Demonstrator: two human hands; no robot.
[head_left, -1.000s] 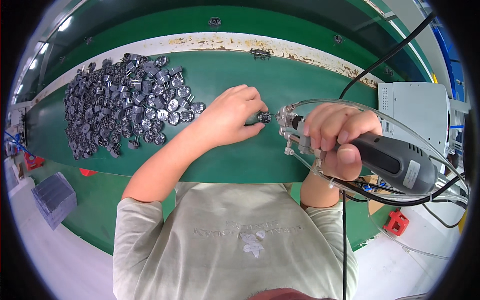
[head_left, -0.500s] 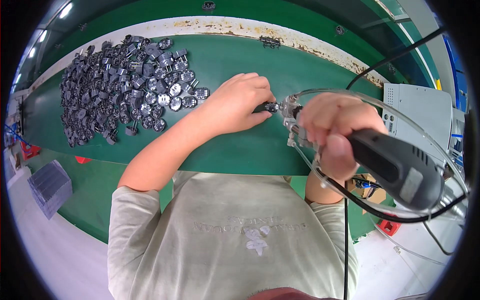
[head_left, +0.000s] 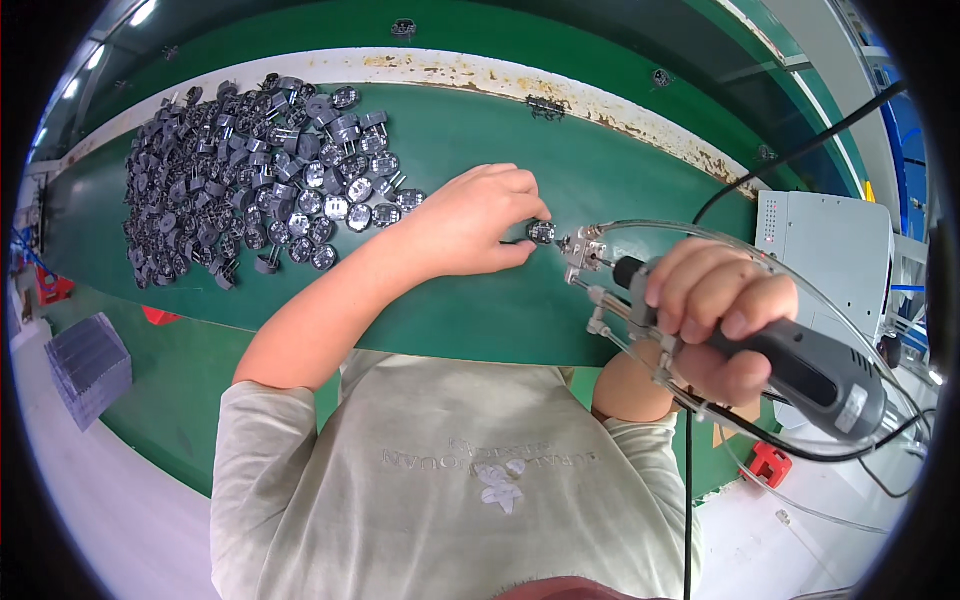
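Note:
My left hand (head_left: 488,218) rests on the green bench with thumb and index finger curled round a small round dark part with shiny metal bits (head_left: 541,232). The fingertips sit at the part's two edges. A grey and black electric screwdriver (head_left: 815,375) is wrapped in my right hand (head_left: 722,300), its body tilted down to the right. On its front end, a clear and metal nozzle fitting (head_left: 583,248) points at the part, a small distance from it. Thin clear tubes and a black cable run along the screwdriver.
A large heap of similar dark round parts with metal pins (head_left: 230,180) covers the left of the green bench (head_left: 450,320). A light grey box-shaped machine (head_left: 825,240) stands at the right. A rusty white ledge (head_left: 450,70) borders the bench's far side. A black cable (head_left: 800,145) hangs at upper right.
My right hand has drawn the screwdriver back to the right and lower, away from the part. The left thumb and index finger have spread wider around the part.

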